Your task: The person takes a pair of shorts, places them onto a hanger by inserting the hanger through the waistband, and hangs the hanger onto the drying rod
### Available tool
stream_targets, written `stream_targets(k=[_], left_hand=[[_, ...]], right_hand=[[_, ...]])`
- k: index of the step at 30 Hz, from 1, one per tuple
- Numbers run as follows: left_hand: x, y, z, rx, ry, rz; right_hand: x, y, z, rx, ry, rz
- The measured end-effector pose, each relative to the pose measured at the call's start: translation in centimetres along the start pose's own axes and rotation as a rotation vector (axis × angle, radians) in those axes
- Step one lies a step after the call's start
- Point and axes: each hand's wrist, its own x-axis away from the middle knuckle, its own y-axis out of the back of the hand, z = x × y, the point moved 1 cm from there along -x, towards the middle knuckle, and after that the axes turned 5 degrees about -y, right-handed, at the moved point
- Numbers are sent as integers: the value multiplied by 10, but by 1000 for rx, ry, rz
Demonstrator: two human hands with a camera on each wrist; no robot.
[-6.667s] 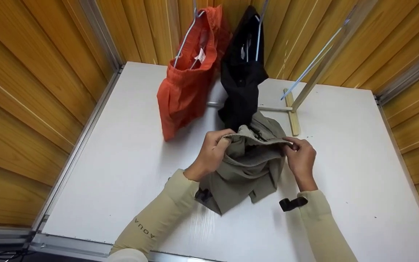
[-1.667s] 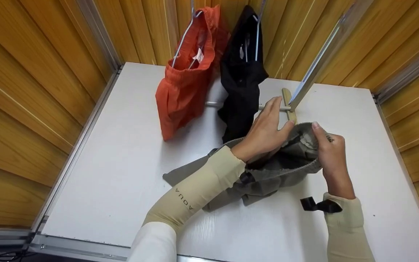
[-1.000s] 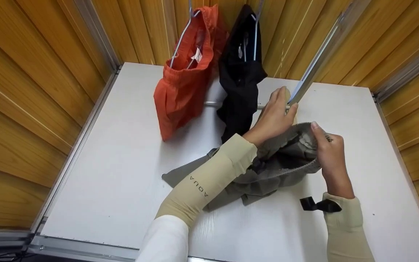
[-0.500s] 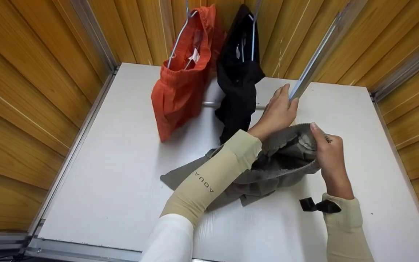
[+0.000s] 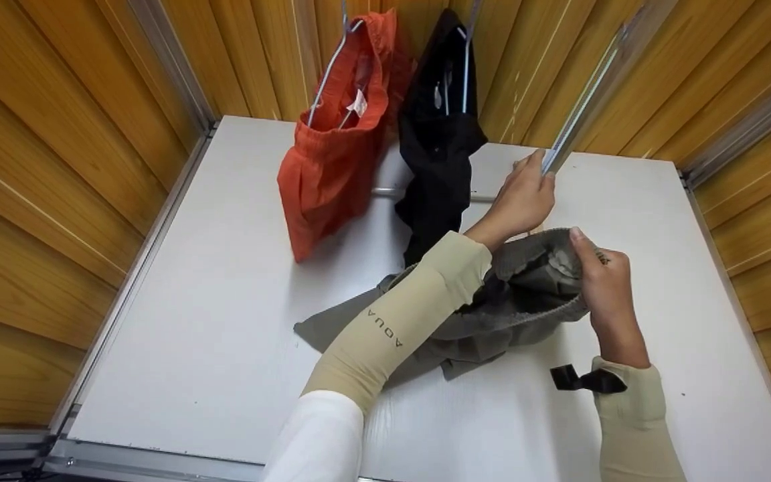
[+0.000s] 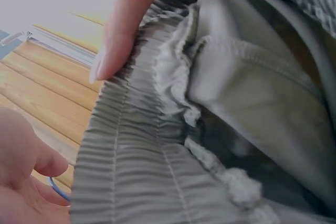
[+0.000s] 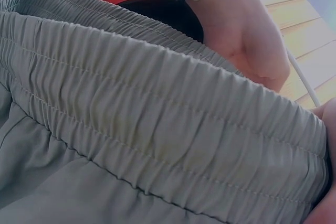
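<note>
Olive-grey shorts (image 5: 492,335) with a gathered elastic waistband (image 7: 157,98) lie over the white table, waist opening towards me. My right hand (image 5: 608,284) grips the right end of the waistband, its thumb (image 6: 118,45) on top of the edge. Reaching across the shorts, my left hand (image 5: 523,197) holds the lower end of a light blue wire hanger (image 5: 579,110), fingers curled. In the left wrist view the blue wire shows between the left hand's (image 6: 26,182) thumb and finger. The left forearm hides part of the shorts.
Orange-red shorts (image 5: 332,167) and a black garment (image 5: 436,161) hang on wire hangers at the back. Behind my left hand are a rack's slanting post (image 5: 600,100) and its low crossbar (image 5: 385,192). Wood-panelled walls (image 5: 44,201) surround the white table (image 5: 178,335).
Earlier both hands held the waistband. The left hand has since let go, reached up and right over the shorts, and curled round the hanger's lower end. The right hand keeps its grip.
</note>
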Motion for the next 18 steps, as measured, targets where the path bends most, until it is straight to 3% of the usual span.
stream_targets(k=[7,18], left_hand=[[-2,1,-5,45,36,5],[-4,3,-8,73,15,-36]], right_hand=[[0,-1,0,-2,0,20],[-1,-2,-2,-36,21,21]])
